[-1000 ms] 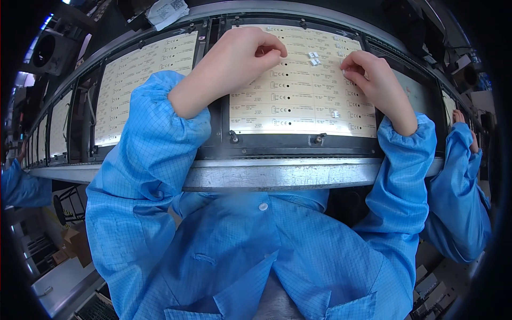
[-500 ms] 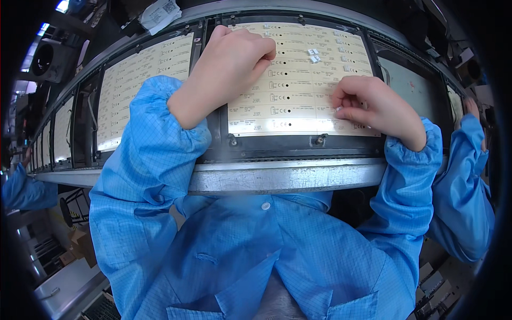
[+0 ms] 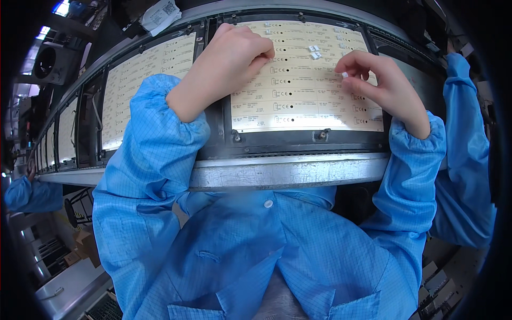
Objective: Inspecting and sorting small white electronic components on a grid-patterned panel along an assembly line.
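A cream circuit-board panel (image 3: 250, 118), printed in rows, lies in a black frame in front of me. My left hand (image 3: 226, 61) rests over its far left part. Those fingers are curled together, and whatever they pinch is hidden. My right hand (image 3: 381, 80) is over the panel's right side, pinching a small white connector (image 3: 345, 75) between thumb and forefinger. Left of that hand, a few loose white connectors (image 3: 314, 52) lie on the panel. More small white pieces (image 3: 338, 37) sit along the rows at the far right, and others (image 3: 268, 32) near my left fingertips.
A scratched metal rail (image 3: 288, 175) runs along the near side. To the left is another framed cream panel (image 3: 152, 80), with a white packet (image 3: 161, 17) beyond. Co-workers' blue sleeves show at the right (image 3: 464, 128) and far left (image 3: 34, 194).
My right hand has moved away from me, from the near rows toward the panel's middle rows, with the white connector. My left hand has barely moved. The right co-worker's arm reaches farther out.
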A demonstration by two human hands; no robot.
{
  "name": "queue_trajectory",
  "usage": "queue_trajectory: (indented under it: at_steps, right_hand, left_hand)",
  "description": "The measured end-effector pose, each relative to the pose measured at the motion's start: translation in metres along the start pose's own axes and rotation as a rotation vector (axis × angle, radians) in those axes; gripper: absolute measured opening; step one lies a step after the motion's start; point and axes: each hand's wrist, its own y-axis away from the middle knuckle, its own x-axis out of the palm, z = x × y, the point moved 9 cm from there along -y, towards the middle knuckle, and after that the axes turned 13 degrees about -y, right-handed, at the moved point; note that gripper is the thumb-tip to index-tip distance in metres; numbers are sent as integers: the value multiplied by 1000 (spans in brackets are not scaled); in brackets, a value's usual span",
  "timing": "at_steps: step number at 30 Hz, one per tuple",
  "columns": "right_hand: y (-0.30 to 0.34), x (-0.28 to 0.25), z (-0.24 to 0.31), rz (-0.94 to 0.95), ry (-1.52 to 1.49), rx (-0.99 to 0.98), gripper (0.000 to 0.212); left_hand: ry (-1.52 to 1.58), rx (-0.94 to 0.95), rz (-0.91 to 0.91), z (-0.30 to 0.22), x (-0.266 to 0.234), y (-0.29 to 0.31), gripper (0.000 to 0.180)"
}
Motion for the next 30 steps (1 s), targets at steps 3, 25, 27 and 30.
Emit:
queue_trajectory:
  at_steps: [3, 25, 27, 30]
  right_hand:
    - [-1, -4, 0, -13, 30, -27, 14]
    - [0, -16, 2, -126, 106, -73, 14]
    - [0, -19, 4, -117, 109, -44, 15]
    - [2, -22, -3, -112, 81, -3, 17]
  left_hand:
    - [-1, 28, -35, -1, -3, 1, 5]
    - [-88, 45, -15, -5, -5, -2, 5]
    - [-91, 39, -6, -6, -3, -1, 6]
    - [-187, 66, -75, -15, -10, -2, 7]
